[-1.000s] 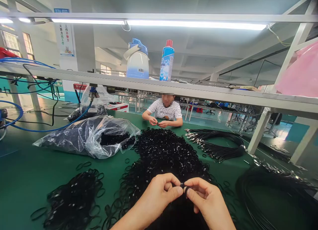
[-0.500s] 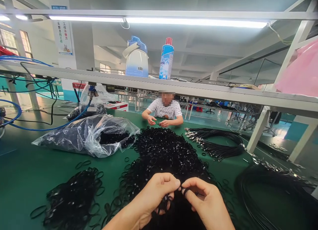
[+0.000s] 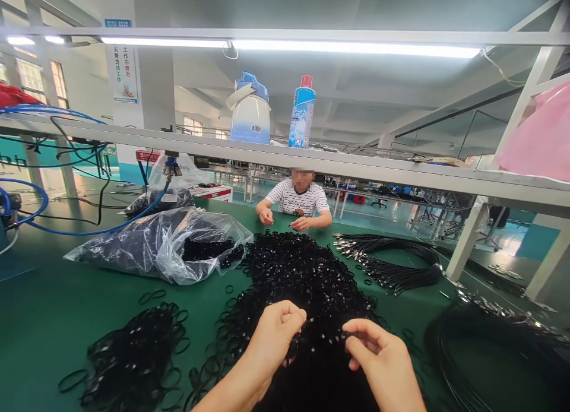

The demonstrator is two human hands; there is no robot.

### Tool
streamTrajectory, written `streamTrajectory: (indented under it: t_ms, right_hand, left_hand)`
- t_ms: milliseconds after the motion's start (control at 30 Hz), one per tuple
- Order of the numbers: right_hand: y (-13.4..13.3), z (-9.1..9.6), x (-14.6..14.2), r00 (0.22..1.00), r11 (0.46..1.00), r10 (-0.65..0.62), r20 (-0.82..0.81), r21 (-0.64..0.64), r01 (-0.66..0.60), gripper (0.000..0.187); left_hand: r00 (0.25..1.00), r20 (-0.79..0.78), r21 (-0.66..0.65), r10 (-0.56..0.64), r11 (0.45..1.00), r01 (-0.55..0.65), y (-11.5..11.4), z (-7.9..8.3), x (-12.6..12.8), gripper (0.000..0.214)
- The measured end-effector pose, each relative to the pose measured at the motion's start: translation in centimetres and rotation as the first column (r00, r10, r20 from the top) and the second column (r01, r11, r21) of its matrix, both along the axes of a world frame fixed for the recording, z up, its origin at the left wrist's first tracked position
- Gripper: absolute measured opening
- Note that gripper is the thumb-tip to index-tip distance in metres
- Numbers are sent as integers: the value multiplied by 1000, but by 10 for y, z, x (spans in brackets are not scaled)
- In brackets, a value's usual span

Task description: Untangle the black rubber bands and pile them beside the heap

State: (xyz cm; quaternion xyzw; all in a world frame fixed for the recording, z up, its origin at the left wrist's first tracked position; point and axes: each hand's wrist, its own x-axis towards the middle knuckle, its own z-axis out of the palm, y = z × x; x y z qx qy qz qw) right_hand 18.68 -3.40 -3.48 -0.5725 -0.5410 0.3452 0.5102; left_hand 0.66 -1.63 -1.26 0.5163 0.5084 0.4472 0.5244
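A large heap of small black loop-shaped bands [image 3: 303, 263] spreads over the green table in front of me. Above its near part is my left hand [image 3: 276, 335], with thumb and forefinger pinched and black bands tucked under the curled fingers. My right hand [image 3: 383, 355] is to the right, apart from the left, its fingers curled and thumb close to forefinger. A small dark bit shows at its fingertips, probably a band, though the dark heap behind blurs it. A smaller pile of black bands [image 3: 133, 352] lies at the left.
A clear plastic bag [image 3: 155, 252] of black bands lies behind the smaller pile. Coiled black cables [image 3: 401, 257] with metal ends rest at the right. Opposite sits a person [image 3: 299, 201] handling bands. Overhead, a shelf [image 3: 356, 161] carries a jug [image 3: 250, 112] and a spray can [image 3: 303, 115].
My hands, which met at the fingertips, have drawn apart, the right one moving rightward. The co-worker's hands have also separated. The whole view has shifted slightly.
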Motion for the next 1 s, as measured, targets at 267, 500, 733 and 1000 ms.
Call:
streamTrajectory:
  t_ms: [267,500,733,1000]
  right_hand:
    - [3,-7,6,961,988,36,274,134,-75,27]
    - [-2,-2,6,942,991,-57,330,136,12,21]
    - [3,-4,6,978,978,198,71,49,-201,26]
    - [1,-7,2,979,976,201,21,77,-202,32]
  left_hand:
    - [989,-131,28,-74,997,79,-3,-4,-4,25]
    - [940,-335,214,-68,966,146,-8,4,-4,18]
    - [942,-298,174,-155,961,213,-14,6,4,14]
    - [921,-366,190,-131,959,212,-17,11,2,16]
